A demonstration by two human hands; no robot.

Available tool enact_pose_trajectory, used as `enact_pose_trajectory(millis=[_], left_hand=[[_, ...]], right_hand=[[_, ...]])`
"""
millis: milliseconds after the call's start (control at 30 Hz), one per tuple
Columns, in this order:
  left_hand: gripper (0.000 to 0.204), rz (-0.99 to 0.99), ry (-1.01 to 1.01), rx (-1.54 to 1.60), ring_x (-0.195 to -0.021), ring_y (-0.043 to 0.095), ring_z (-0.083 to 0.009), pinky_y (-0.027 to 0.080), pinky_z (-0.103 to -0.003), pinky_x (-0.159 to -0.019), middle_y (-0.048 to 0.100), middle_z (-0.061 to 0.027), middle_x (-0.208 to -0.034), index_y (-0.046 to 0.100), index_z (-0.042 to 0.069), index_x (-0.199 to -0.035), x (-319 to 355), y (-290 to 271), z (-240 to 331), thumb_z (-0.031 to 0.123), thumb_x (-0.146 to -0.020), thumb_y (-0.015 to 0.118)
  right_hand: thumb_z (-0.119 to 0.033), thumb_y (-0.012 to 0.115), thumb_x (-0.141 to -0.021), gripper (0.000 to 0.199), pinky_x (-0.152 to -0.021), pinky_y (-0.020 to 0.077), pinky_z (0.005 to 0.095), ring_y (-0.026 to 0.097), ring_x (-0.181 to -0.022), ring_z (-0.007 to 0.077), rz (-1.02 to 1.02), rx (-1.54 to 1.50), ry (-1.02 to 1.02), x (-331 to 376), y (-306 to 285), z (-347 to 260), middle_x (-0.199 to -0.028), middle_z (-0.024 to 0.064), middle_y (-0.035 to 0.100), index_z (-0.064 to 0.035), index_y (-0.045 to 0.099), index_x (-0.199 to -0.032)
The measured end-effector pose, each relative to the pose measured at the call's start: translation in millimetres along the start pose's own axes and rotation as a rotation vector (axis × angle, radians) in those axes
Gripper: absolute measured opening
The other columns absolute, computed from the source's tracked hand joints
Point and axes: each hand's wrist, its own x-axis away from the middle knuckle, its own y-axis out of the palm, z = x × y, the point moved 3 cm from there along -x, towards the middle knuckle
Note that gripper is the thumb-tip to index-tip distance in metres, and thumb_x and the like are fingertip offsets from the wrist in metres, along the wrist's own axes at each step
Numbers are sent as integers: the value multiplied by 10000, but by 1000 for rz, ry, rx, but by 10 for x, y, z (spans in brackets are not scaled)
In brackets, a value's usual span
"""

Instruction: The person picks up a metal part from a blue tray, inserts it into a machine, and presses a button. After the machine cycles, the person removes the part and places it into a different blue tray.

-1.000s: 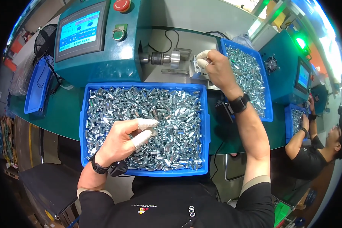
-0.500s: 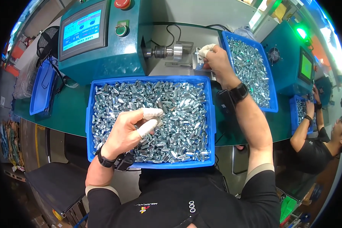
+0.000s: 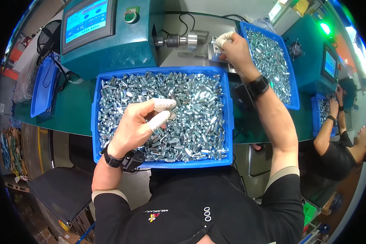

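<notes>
My left hand (image 3: 136, 125) hovers over a blue bin (image 3: 95, 134) heaped with small shiny metal hex-shaped fittings (image 3: 191, 134). White covers wrap its thumb and finger ends. Those fingers curl together in a pinch, and anything between them is hidden. Up at the right, my right hand (image 3: 239, 51) is beside a metal clamp block (image 3: 214, 49) on the machine bed. Its thumb and index finger, also in white covers, are pinched; what they hold, if anything, cannot be made out. Left of the block, a round metal chuck (image 3: 192, 41) sticks out of the teal machine (image 3: 130, 53).
A second blue bin of fittings (image 3: 268, 61) stands beyond my right wrist. An emptier blue tray (image 3: 42, 91) lies at the left. On the right, another person's hands (image 3: 335, 106) are at a smaller bin near a second teal machine (image 3: 309, 49). A black chair (image 3: 61, 195) stands at lower left.
The view has tilted down, so the bench sits higher in the picture. Both hands keep nearly the same pose. The second machine's screen has turned from green to blue.
</notes>
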Motion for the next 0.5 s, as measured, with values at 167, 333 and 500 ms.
enact_pose_trajectory(millis=[167, 333, 500], left_hand=[[301, 9, 6, 27, -793, 683, -92, 550, -251, -720, 767, -68, -1011, 683, -1, -1294, 35, 9, 34, 113, -1016, 669], [291, -2, 47, -14, -815, 691, -105, 559, -255, -730, 767, -85, -1018, 684, -2, -1291, 42, 20, 70, 90, -1016, 652], [292, -22, 64, -35, -866, 715, -131, 590, -272, -751, 766, -112, -1034, 686, -5, -1289, 77, 18, 110, 47, -1008, 626]], right_hand=[[-154, 712, -940, 155, -566, 506, 255, 603, -617, 93, 30, 296, -198, 7, 2, -86, -788, 23, 672, -8, 672, -968], [-159, 724, -941, 158, -574, 505, 250, 590, -614, 91, -64, 271, -146, -53, -58, -101, -806, 12, 664, -12, 678, -977], [-167, 753, -930, 172, -586, 504, 241, 588, -620, 84, -60, 24, -15, -15, -62, -22, -802, 9, 663, -12, 688, -969]])
